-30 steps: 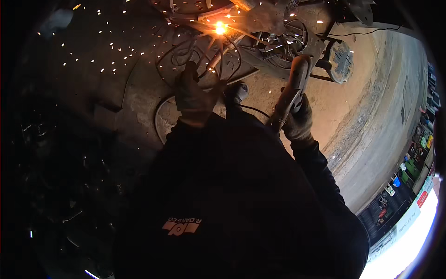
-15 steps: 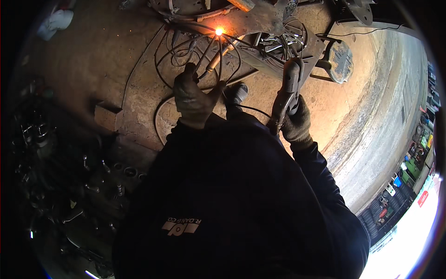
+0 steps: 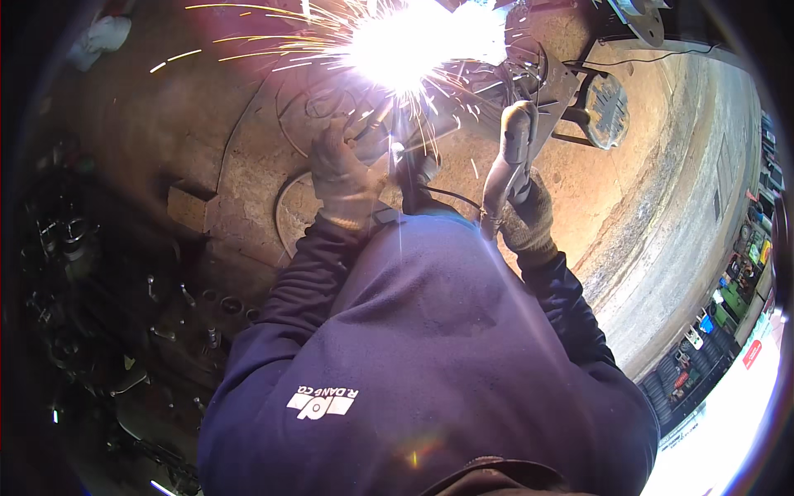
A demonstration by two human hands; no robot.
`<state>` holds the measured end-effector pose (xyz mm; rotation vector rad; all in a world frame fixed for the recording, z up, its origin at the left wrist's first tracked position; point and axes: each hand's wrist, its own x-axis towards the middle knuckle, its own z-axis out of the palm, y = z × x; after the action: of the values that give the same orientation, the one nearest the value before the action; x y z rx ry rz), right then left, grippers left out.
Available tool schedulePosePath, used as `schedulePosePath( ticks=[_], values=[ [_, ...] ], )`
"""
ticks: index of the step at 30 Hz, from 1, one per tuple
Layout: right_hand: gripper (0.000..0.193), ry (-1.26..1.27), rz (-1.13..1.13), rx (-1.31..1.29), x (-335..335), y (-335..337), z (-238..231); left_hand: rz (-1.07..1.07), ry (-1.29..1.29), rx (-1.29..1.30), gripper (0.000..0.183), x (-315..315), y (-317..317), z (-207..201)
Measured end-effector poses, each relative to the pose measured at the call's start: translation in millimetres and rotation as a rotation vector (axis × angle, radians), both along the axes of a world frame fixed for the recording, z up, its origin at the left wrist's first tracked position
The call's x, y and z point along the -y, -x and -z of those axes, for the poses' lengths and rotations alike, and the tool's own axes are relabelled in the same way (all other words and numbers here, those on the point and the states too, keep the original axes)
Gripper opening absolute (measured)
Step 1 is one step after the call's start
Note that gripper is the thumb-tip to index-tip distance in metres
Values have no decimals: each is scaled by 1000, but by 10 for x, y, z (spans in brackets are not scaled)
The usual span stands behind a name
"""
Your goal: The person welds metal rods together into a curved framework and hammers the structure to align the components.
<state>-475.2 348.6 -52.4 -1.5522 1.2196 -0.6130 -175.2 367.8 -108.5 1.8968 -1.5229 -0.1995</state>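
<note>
My right hand (image 3: 529,217), in a knitted glove, is closed round the handle of a welding electrode holder (image 3: 508,161) that points up and away. A blinding welding arc (image 3: 401,50) burns at the far middle and throws sparks, mostly leftward. Its glare hides the electrode's tip and most of the metal workpiece. My left hand (image 3: 343,178), also gloved, is raised left of the holder and nearer than the arc. Its thumb stands apart from the fingers, and I see nothing clearly gripped. A copper-coloured handle (image 3: 376,116) lies just beyond its fingers.
A round-topped stool (image 3: 608,109) stands to the right of the metal plate (image 3: 558,91). Cable (image 3: 281,202) curves over the floor near my left arm. A box-like block (image 3: 192,207) and dark machinery (image 3: 74,248) are on the left. Shelved goods (image 3: 719,306) line the far right.
The small orange glow has become a large white arc with flying sparks, which lights my sleeves and clothing. Both hands stay in nearly the same places.
</note>
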Motion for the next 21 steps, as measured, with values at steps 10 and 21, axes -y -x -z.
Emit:
schedulePosePath(
  ticks=[10,21],
  values=[
    [56,-148,156,300,-26,-7,123,6,39,-112,97,9,34,30],
    [53,-101,96,15,-29,-32,74,29,89,-113,102,-5,36,75]
  ],
)
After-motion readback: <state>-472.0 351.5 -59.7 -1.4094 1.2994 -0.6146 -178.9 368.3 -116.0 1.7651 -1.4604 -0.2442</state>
